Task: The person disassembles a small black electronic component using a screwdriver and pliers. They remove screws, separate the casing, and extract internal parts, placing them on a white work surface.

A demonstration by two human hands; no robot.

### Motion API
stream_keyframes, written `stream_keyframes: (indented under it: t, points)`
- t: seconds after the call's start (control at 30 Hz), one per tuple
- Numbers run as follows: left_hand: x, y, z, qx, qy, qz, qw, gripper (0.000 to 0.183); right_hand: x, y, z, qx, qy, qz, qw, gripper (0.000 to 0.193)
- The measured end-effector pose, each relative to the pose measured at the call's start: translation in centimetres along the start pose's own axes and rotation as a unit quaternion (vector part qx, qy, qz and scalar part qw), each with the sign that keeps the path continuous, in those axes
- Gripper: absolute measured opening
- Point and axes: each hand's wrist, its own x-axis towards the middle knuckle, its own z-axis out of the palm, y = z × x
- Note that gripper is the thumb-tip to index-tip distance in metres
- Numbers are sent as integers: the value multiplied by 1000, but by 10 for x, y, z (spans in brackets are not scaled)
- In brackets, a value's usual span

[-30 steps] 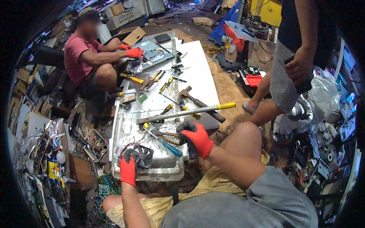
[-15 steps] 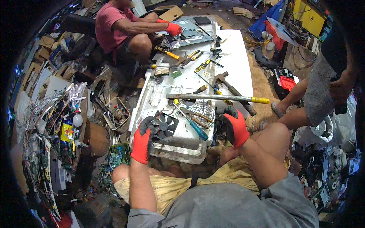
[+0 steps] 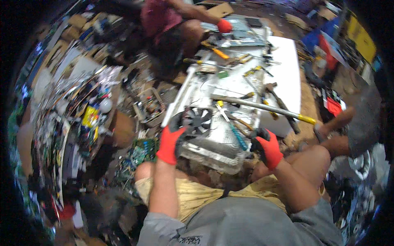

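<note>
My left hand (image 3: 172, 139), in a red and dark grey glove, grips the edge of a black computer fan (image 3: 198, 121) above the near part of a white, panel-like work surface (image 3: 205, 152). At the right near corner is my right hand (image 3: 267, 147), gloved alike. Its fingers are curled together, and blur hides what they hold. Close to its fingertips lies a screwdriver with a teal handle (image 3: 239, 138). Beyond both hands, a long metal bar with a yellow end (image 3: 266, 107) lies slanting across the surface, over a hammer (image 3: 283, 107).
Pliers (image 3: 239, 60), a yellow-handled tool (image 3: 216, 50) and more screwdrivers lie farther back. A co-worker's red-gloved hand (image 3: 224, 26) rests at a flat metal panel (image 3: 240, 35). Left of the surface stand a scrap bin (image 3: 150, 107) and piled cables. Another person's leg (image 3: 336, 141) is at right.
The view has swung left, so the scene sits farther right and is blurred. My left hand still holds the fan, now slightly farther from me. My right hand has drawn slightly nearer to me.
</note>
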Motion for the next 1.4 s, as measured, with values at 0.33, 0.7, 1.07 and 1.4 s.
stream_keyframes:
  t: [0.33, 0.7, 1.07, 1.4]
  points:
    - [-3, 6, 16, -217, -7, 48, 975, 39, 7, 45, -10, -48, -82, 54, 994, 15]
    - [-13, 1, 14, -103, 72, 135, 983, 34, 5, 47, 27, -590, -37, -154, 792, 42]
    - [-39, -14, 84, -113, -119, 85, 983, 59, -4, -17, 78, -416, -100, -314, 848, 77]
    - [-37, -11, 93, -282, -215, -8, 935, 79, 2, -29, 77, -493, -151, -393, 761, 70]
